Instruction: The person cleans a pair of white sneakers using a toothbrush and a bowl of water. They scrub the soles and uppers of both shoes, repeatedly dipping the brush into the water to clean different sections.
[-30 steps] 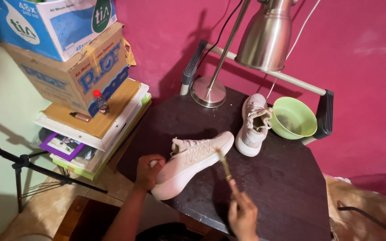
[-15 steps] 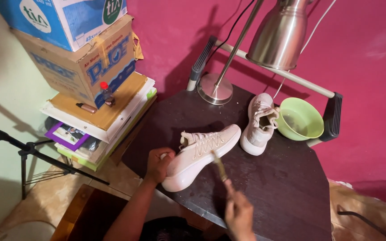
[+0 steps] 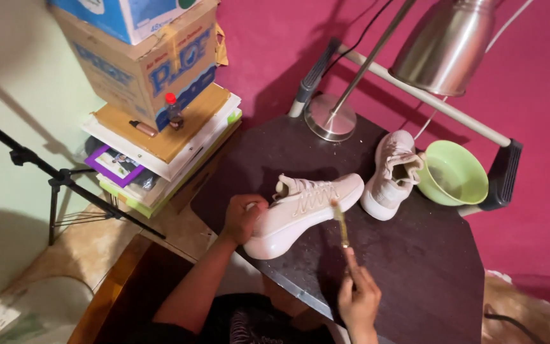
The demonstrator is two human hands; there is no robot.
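The left hand (image 3: 243, 218) clasps the heel of a pale pink sneaker (image 3: 307, 210) lying on the dark bench (image 3: 415, 267). The right hand (image 3: 359, 296) grips a thin brush (image 3: 340, 223), its tip touching the sneaker's side. A second sneaker (image 3: 391, 175) stands beside a green bowl (image 3: 453, 173).

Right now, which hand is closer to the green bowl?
Right. The right hand, holding a small brush, sits below and left of the green bowl. The left hand grips the heel of the near sneaker, farther left across the table.
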